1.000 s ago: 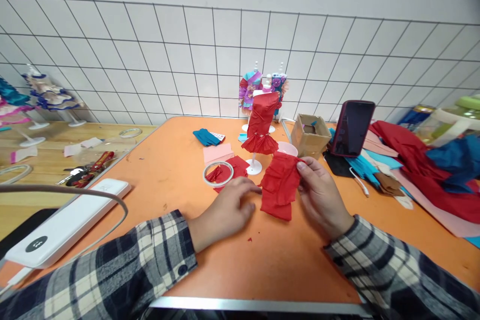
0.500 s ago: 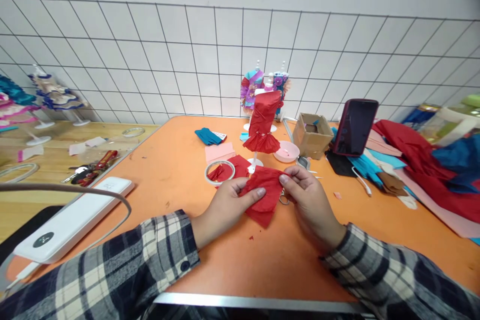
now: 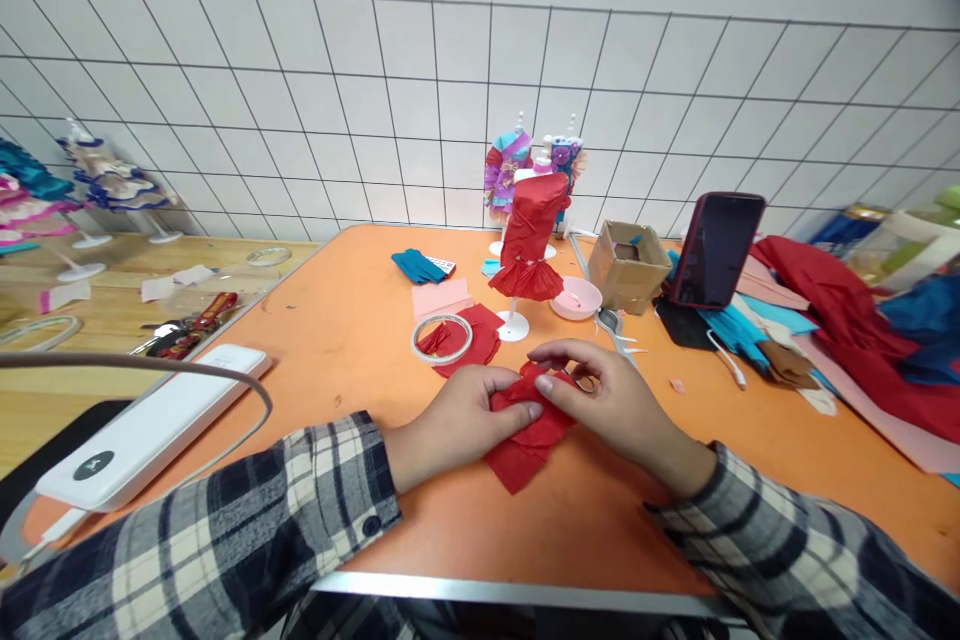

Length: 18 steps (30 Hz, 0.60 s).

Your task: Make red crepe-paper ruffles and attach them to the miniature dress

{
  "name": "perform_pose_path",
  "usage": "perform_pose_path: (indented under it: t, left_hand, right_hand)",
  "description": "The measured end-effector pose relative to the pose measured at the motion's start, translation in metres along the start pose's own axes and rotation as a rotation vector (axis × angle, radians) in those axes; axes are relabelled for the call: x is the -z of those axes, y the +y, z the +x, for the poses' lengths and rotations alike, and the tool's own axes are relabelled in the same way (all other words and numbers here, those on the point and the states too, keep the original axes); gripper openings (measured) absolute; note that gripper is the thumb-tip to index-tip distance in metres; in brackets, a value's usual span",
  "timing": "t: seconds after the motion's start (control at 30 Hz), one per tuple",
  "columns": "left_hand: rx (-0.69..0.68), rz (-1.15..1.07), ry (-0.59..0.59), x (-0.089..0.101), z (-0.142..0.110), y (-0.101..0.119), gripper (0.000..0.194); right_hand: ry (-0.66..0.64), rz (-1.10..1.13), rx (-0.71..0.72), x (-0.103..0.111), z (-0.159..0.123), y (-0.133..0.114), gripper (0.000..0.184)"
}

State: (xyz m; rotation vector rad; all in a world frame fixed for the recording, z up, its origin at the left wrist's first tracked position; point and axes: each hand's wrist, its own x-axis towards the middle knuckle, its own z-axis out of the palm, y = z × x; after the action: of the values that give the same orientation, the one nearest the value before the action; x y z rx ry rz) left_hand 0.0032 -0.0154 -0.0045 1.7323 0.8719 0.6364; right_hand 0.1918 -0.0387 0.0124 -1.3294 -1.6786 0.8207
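Note:
Both hands grip one piece of red crepe paper (image 3: 525, 450) low over the orange table. My left hand (image 3: 469, 412) pinches its left side, thumb lying on top. My right hand (image 3: 596, 390) is closed on its upper edge, thumb and fingers close to the left thumb. Behind the hands stands a small dress form (image 3: 532, 230) in a red paper dress with a ruffled hem. A ring of tape (image 3: 442, 338) lies on more red paper (image 3: 487, 338) to its left. Scissors (image 3: 585, 382) are mostly hidden behind my right hand.
A pink bowl (image 3: 576, 300), a cardboard box (image 3: 628, 268) and an upright phone (image 3: 718, 250) stand at the right rear. Coloured paper (image 3: 840, 310) heaps up at far right. On the left lies a white power bank (image 3: 150, 430) with a cable arching above it.
My right hand has come leftward over the red paper, closer to my left hand. The paper's upper edge is now gathered, and its lower corner hangs nearer to me.

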Motion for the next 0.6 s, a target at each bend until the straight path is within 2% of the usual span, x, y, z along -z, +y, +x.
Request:
perform_pose_path:
  t: [0.07,0.13,0.23,0.37,0.47,0.6]
  left_hand:
    - [-0.011,0.006,-0.017,0.000,0.000,0.000,0.018]
    - [-0.016,0.033,-0.021,0.001,-0.001,0.000,0.020]
    - [-0.002,0.082,-0.051,0.002,-0.001,-0.002,0.023]
    - [0.057,0.074,-0.120,0.003,-0.001,-0.004,0.026]
    - [0.081,0.065,-0.095,0.005,0.000,-0.005,0.025]
    - [0.089,0.072,-0.066,0.004,0.000,-0.004,0.024]
  right_hand:
    - [-0.011,0.091,-0.044,-0.001,0.001,0.001,0.048]
    - [-0.103,0.234,-0.138,0.000,0.004,0.003,0.056]
    - [-0.226,0.394,-0.247,0.004,0.008,0.006,0.041]
    - [-0.125,0.411,-0.222,0.011,0.012,0.013,0.030]
    - [-0.091,0.350,-0.192,0.013,0.012,0.017,0.032]
    - [-0.036,0.180,-0.057,0.006,0.007,0.016,0.025]
